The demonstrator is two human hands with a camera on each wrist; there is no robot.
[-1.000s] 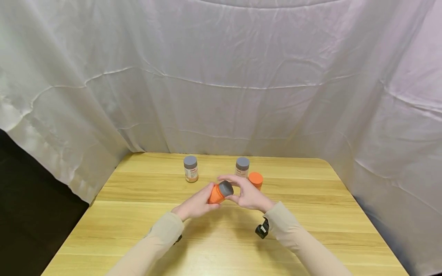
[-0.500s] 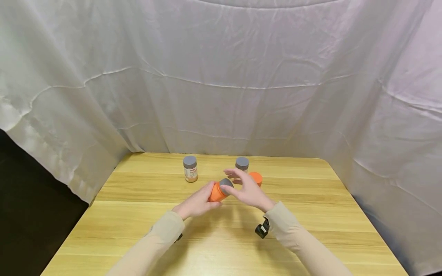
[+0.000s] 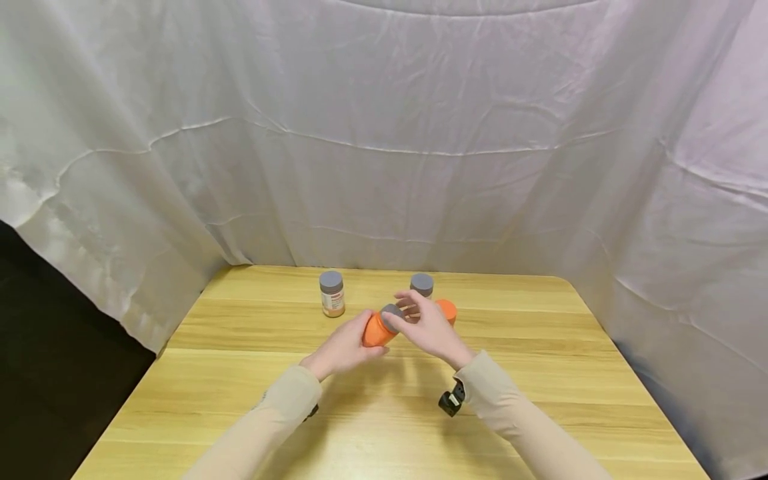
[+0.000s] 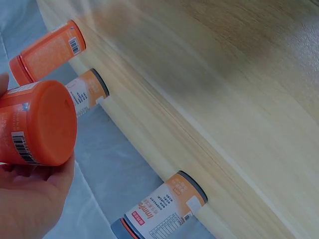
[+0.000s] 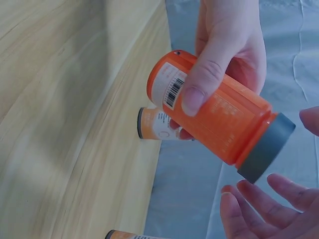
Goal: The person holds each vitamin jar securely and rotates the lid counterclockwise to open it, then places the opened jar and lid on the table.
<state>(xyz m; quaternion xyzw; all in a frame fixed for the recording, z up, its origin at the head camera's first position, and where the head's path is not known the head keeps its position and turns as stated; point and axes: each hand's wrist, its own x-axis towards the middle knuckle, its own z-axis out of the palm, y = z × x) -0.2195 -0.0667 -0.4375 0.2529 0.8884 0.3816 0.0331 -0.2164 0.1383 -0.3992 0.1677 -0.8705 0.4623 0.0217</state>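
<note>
My left hand (image 3: 342, 347) grips an orange bottle (image 5: 214, 114) with a dark grey screw lid (image 5: 266, 147). The bottle is tilted above the table, its lid end up and to the right in the head view; the left wrist view shows its round base. Around the lid, the right hand (image 3: 435, 330) is spread with thumb and fingers on opposite sides. Gaps show between thumb, fingers and lid in the right wrist view, though one fingertip comes very close to the lid's edge.
A grey-lidded jar (image 3: 332, 301) with a pale label stands at the back left of the wooden table (image 3: 384, 427). Behind the right hand are another grey-lidded jar (image 3: 422, 284) and an orange-lidded orange bottle (image 3: 447, 311), both partly covered. Pale curtain (image 3: 384, 200) surrounds the table.
The right hand's fingers have lifted off the lid and shifted up and slightly right, the hand turning about it. The left hand has raised the bottle slightly.
</note>
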